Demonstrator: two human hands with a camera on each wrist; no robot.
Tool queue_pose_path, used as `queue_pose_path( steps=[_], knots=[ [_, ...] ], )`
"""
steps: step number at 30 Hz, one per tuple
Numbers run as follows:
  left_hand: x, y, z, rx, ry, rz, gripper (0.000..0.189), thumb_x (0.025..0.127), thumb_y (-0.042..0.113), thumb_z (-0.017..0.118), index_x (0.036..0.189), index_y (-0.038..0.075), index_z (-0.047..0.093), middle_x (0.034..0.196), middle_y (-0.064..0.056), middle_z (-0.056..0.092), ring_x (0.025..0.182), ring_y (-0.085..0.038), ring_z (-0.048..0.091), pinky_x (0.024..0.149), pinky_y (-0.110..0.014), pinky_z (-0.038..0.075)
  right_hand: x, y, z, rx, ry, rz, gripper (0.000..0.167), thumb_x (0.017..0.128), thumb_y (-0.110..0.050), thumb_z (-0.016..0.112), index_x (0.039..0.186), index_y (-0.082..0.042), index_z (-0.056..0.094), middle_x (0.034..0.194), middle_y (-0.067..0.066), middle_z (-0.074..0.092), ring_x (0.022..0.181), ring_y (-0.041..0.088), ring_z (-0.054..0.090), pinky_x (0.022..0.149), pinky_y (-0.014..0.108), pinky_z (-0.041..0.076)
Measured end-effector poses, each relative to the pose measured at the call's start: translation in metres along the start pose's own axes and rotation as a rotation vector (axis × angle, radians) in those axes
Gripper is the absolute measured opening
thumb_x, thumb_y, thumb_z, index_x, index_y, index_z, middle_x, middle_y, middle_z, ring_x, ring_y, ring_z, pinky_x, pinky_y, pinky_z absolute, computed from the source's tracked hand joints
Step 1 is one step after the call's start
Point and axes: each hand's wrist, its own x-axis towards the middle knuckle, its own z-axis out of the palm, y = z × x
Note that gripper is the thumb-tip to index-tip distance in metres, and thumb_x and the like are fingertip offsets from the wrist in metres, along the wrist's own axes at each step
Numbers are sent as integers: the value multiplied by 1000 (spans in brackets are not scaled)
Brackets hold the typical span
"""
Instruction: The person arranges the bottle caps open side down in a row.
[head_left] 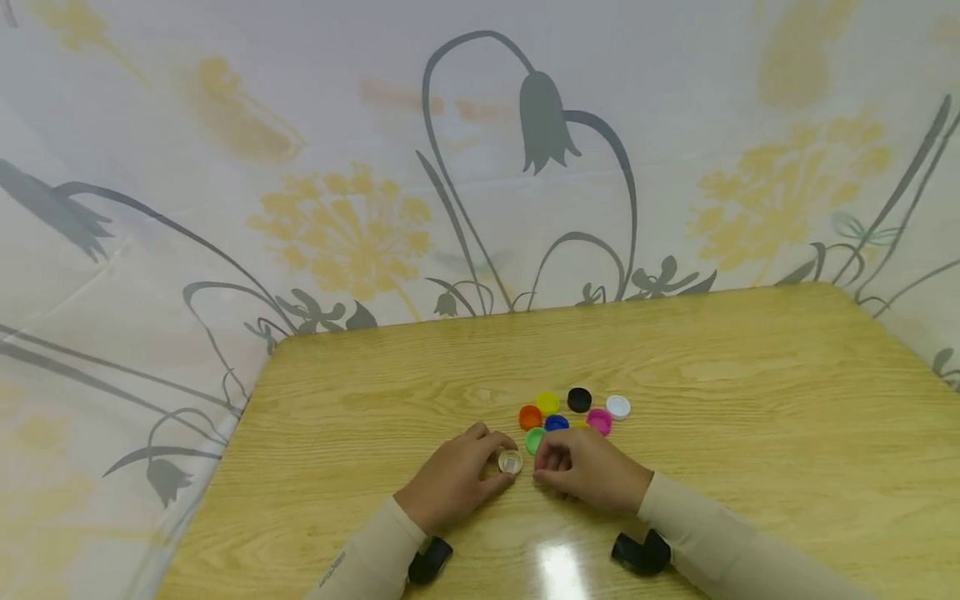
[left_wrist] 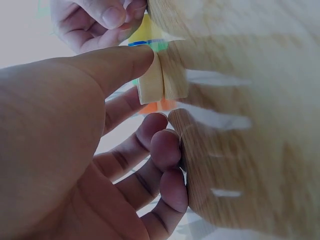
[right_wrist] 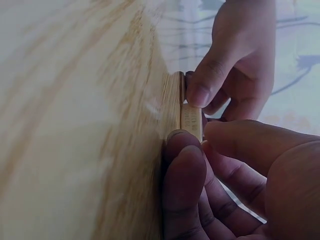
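Note:
A beige bottle cap (head_left: 510,462) sits on the wooden table, its round face up with a pale greyish patch inside. My left hand (head_left: 459,477) pinches it between thumb and fingers; the left wrist view shows the ridged side of the cap (left_wrist: 151,85) under the thumb. Printed characters mark the cap's side (right_wrist: 192,120) in the right wrist view. Just right of it hovers my right hand (head_left: 592,471), fingers bent, with nothing visible between them. A green cap (head_left: 534,440) lies behind the gap between the hands.
Behind the right hand lie more caps: orange (head_left: 530,417), yellow (head_left: 547,403), black (head_left: 580,400), blue (head_left: 557,423), magenta (head_left: 599,421) and white (head_left: 618,407). Another yellow one is partly hidden by that hand. A flower-patterned cloth (head_left: 480,167) hangs behind the table (head_left: 375,392).

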Motion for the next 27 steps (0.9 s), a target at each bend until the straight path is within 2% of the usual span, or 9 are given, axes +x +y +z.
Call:
queue_pose_path(
  steps=[10,18,27],
  knots=[
    [2,-1,2,-43,-33,9,32,95,34,69,123,18,67,87,9,55,73,-4,47,67,-19,42,-1,0,0,20,-14,16,7,92,-13,72,87,-11,67,75,-4,64,63,3,58,56,23,53],
    [4,3,2,-71,-60,29,34,93,32,72,123,16,69,91,11,60,77,0,52,71,-17,46,0,0,-2,7,-25,38,8,93,-16,72,87,-11,69,74,-4,66,63,4,59,56,23,53],
    [4,3,4,-85,-69,64,31,92,28,74,121,16,73,87,14,61,75,2,53,72,-16,47,-1,-1,-3,-36,-46,-5,9,88,-21,77,87,-14,71,75,-8,65,67,1,58,62,21,51]
  ],
)
